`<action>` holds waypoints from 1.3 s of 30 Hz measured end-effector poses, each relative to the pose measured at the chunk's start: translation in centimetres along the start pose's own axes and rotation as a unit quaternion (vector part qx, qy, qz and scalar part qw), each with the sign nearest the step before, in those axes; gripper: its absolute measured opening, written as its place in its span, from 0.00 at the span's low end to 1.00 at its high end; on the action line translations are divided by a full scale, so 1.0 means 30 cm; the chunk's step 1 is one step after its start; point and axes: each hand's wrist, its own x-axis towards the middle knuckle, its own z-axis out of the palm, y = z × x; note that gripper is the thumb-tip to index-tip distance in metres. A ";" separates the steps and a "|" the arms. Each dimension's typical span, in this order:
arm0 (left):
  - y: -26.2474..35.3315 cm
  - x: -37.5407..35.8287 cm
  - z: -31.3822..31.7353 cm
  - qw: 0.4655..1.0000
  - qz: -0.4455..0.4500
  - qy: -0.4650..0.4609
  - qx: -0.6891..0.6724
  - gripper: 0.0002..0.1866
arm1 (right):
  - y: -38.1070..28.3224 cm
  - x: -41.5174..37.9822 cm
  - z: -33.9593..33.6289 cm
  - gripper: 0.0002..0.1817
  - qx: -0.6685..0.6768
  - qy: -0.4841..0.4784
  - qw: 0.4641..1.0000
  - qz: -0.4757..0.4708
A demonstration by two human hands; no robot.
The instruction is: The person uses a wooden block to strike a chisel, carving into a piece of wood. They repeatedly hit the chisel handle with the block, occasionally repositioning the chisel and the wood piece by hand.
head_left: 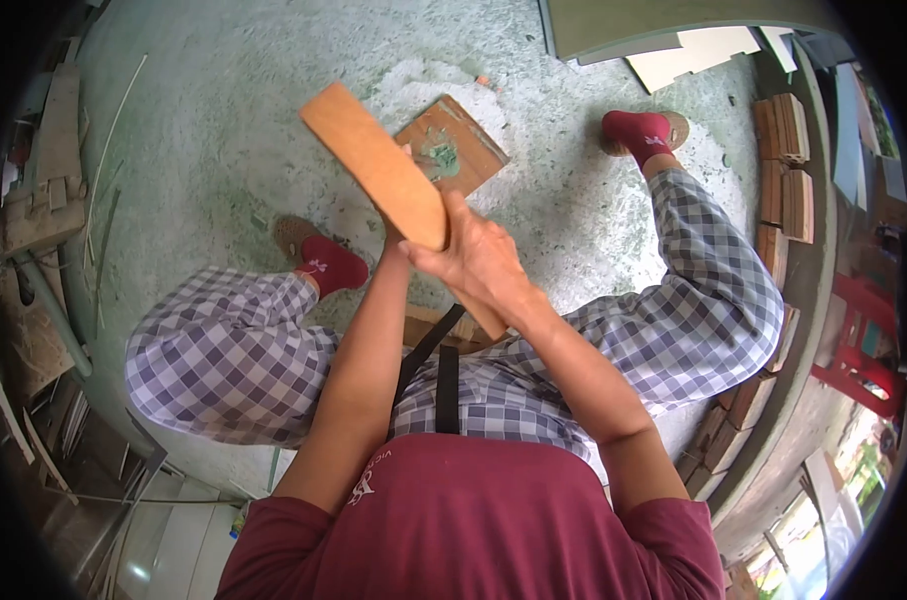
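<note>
An orange-brown wooden plank (373, 160) is held at a slant in front of me, its far end pointing up and left. My right hand (481, 262) is closed around its near end, with the thumb along the lower edge. A narrower strip of wood (485, 318) shows below that hand. Most of my left hand (407, 150) is hidden under the plank; its forearm goes beneath, and a bit of finger shows at the right edge. Beyond the plank, a square brown board (478, 142) lies on the floor with a smear of green paste (441, 157) on it.
My legs spread to either side over the stained concrete floor (213, 130). Stacked wood blocks (779, 130) line the right wall, near a red plastic chair (863, 350). A large panel (663, 25) juts in at the top right. Scrap wood (48, 190) leans at the left.
</note>
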 end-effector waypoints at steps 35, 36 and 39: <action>0.045 0.055 -0.086 0.933 0.169 0.153 0.280 0.19 | -0.130 -0.153 -0.150 0.36 0.196 0.303 0.907 -0.215; 0.040 0.050 -0.080 0.927 0.187 0.142 0.293 0.17 | -0.113 -0.154 -0.153 0.36 0.205 0.304 0.906 -0.210; 0.037 0.031 -0.054 0.915 0.196 0.128 0.327 0.15 | -0.076 -0.143 -0.159 0.43 0.231 0.281 0.920 -0.146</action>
